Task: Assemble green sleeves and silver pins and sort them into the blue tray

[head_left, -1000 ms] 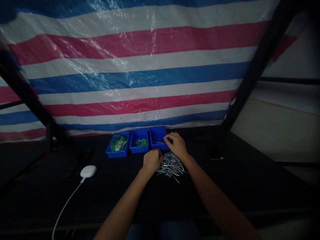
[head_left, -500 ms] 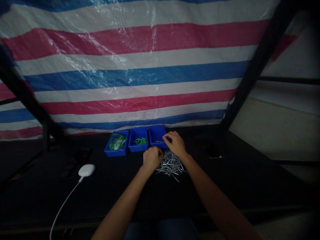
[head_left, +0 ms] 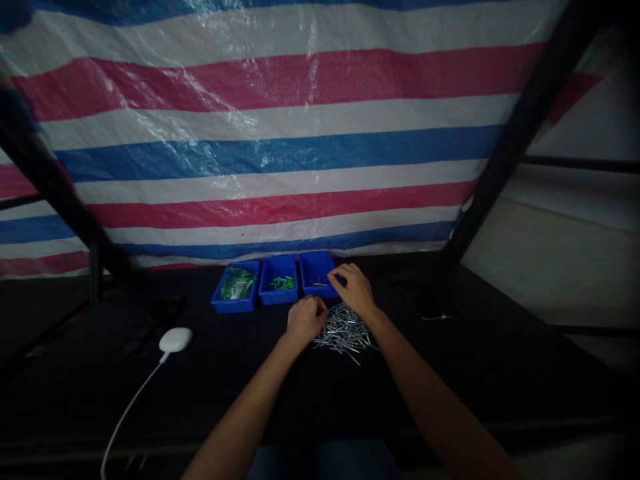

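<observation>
My left hand (head_left: 305, 320) is closed, its fingers curled in at the left edge of a loose pile of thin silver metal pieces (head_left: 345, 330) that look like screws or nails. What it pinches, if anything, is hidden. My right hand (head_left: 356, 290) is over the right edge of the right-hand blue bin (head_left: 313, 260), thumb and fingers bent together. Anything between those fingertips is too small to make out. A few thin pieces lie inside that bin. The middle blue bin (head_left: 270, 267) holds small green plastic parts (head_left: 283, 283).
The left blue bin (head_left: 234, 307) contains clear bags of green parts (head_left: 237, 283). A white rounded device (head_left: 176, 339) with a cable lies at left on the black table (head_left: 225, 373). A dark phone-like slab (head_left: 417, 297) rests at right. A striped sheet (head_left: 280, 157) hangs behind, between black posts.
The whole view has shifted slightly to the right. Both hands keep nearly the same positions and poses beside the pile and the right-hand bin.
</observation>
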Demonstrator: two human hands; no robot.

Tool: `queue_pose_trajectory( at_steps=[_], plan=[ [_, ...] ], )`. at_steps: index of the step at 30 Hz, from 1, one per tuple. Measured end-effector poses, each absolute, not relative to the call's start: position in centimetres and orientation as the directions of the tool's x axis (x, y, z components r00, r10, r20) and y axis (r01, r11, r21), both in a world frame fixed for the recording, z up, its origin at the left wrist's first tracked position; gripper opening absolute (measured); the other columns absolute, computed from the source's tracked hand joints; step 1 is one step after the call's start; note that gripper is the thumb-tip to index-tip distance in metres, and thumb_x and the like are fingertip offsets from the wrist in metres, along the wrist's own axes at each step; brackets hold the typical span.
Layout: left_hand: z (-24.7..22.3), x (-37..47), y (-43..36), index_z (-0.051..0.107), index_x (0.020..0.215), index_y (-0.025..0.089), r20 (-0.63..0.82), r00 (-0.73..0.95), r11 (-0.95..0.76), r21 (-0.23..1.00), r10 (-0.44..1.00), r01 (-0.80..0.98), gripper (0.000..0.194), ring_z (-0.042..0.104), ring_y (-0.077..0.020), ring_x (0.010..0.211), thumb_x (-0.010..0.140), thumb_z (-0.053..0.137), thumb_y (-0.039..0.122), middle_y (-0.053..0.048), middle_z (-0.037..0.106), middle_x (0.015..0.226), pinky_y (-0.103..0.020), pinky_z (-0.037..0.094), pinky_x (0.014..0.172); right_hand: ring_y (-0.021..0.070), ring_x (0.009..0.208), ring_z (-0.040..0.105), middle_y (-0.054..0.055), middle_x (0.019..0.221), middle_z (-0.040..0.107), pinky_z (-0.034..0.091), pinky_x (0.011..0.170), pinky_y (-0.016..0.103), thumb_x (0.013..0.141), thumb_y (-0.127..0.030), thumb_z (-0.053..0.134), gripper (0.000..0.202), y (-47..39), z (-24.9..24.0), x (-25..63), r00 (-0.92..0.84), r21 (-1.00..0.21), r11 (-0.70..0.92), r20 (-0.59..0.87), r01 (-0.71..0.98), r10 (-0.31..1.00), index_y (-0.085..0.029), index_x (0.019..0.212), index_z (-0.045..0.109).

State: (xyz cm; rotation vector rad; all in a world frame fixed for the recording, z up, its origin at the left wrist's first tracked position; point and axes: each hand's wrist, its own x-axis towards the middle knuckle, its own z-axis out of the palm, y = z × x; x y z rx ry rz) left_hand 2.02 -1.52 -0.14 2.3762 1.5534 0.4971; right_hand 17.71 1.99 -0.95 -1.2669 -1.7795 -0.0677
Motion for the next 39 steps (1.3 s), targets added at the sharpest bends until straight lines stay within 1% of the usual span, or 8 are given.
queue_pose_trajectory(
  at_steps=[3, 7, 12, 14, 16, 22, 33, 39],
  plan=[
    [0.0, 1.5, -1.3, 0.061, 0.078, 0.018, 0.171, 0.386, -0.417, 0.503, 0.907, 0.757, 0.011, 0.059, -0.0137, 0.079, 0.079, 0.051, 0.024, -0.001, 0.064, 0.083, -0.023, 0.044, 0.071, 0.0202, 0.081, 0.053, 0.003, 0.079, 0.063, 0.042, 0.075, 0.032, 0.085, -0.030, 0.047, 0.019, 2.1, -1.0, 17.8, -0.022, -0.462, 0.470, 0.696, 0.752, 0.718, -0.023, 0.076, 0.063],
    [-0.1, 1.4, -1.2, 0.056, 0.082, 0.018, 0.282, 0.358, -0.448, 0.688, 0.890, 0.571, 0.014, 0.056, -0.0116, 0.075, 0.084, 0.046, 0.026, 0.000, 0.062, 0.081, -0.022, 0.042, 0.068, 0.0201, 0.079, 0.054, 0.004, 0.078, 0.063, 0.042, 0.073, 0.032, 0.086, -0.036, 0.046, 0.023, 2.3, -1.1, 17.9, 0.036, -0.552, 0.478, 0.680, 0.684, 0.733, -0.023, 0.079, 0.064],
    [-1.0, 2.1, -0.7, 0.051, 0.083, 0.016, 0.358, 0.251, -0.402, 0.902, 0.899, 0.154, 0.021, 0.052, -0.0101, 0.061, 0.085, 0.045, 0.037, -0.001, 0.058, 0.071, -0.022, 0.041, 0.059, 0.0186, 0.079, 0.057, 0.004, 0.079, 0.064, 0.042, 0.074, 0.030, 0.089, -0.032, 0.035, 0.034, 2.2, -1.0, 17.8, 0.011, -0.644, 0.590, 0.680, 0.488, 0.733, -0.021, 0.080, 0.065],
    [-1.2, 2.2, -0.4, 0.051, 0.082, 0.015, 0.342, 0.215, -0.349, 0.937, 0.915, -0.005, 0.024, 0.050, -0.0089, 0.056, 0.083, 0.049, 0.039, -0.001, 0.058, 0.069, -0.021, 0.039, 0.056, 0.0183, 0.079, 0.057, 0.004, 0.079, 0.063, 0.042, 0.073, 0.030, 0.088, -0.027, 0.034, 0.033, 1.9, -0.8, 17.6, -0.030, -0.640, 0.630, 0.691, 0.440, 0.722, -0.020, 0.079, 0.065],
    [-1.2, 2.1, -0.1, 0.052, 0.081, 0.015, 0.313, 0.187, -0.300, 0.949, 0.931, -0.094, 0.026, 0.049, -0.0080, 0.054, 0.081, 0.053, 0.041, -0.001, 0.059, 0.068, -0.020, 0.038, 0.054, 0.0182, 0.079, 0.057, 0.004, 0.080, 0.063, 0.042, 0.073, 0.030, 0.086, -0.025, 0.038, 0.028, 1.6, -0.5, 17.2, -0.060, -0.621, 0.655, 0.705, 0.431, 0.707, -0.020, 0.079, 0.065],
    [-0.9, 1.8, 0.0, 0.055, 0.079, 0.013, 0.262, 0.165, -0.237, 0.959, 0.951, -0.157, 0.028, 0.051, -0.0074, 0.053, 0.076, 0.059, 0.041, -0.002, 0.062, 0.067, -0.019, 0.037, 0.053, 0.0158, 0.070, 0.055, 0.003, 0.077, 0.060, 0.042, 0.067, 0.028, 0.081, -0.023, 0.049, 0.014, 0.3, 0.7, 16.0, -0.048, -0.581, 0.663, 0.734, 0.472, 0.677, -0.020, 0.082, 0.063],
    [-0.5, 1.5, 0.0, 0.057, 0.081, 0.013, 0.258, 0.082, -0.238, 0.951, 0.963, -0.198, 0.023, 0.054, -0.0084, 0.056, 0.071, 0.065, 0.033, -0.002, 0.064, 0.070, -0.021, 0.040, 0.058, 0.0114, 0.055, 0.050, 0.001, 0.067, 0.057, 0.040, 0.054, 0.024, 0.080, -0.027, 0.053, 0.014, -0.1, 1.3, 15.4, -0.026, -0.601, 0.648, 0.724, 0.467, 0.690, -0.019, 0.073, 0.062],
    [0.5, 0.5, 0.2, 0.059, 0.082, 0.014, 0.309, 0.006, -0.304, 0.937, 0.951, -0.170, 0.020, 0.055, -0.0093, 0.062, 0.071, 0.066, 0.029, -0.003, 0.064, 0.072, -0.021, 0.042, 0.061, 0.0107, 0.052, 0.049, 0.001, 0.064, 0.058, 0.039, 0.052, 0.023, 0.079, -0.027, 0.052, 0.016, 0.2, 1.0, 15.4, -0.092, -0.588, 0.631, 0.691, 0.505, 0.717, -0.018, 0.072, 0.064]
  ],
)
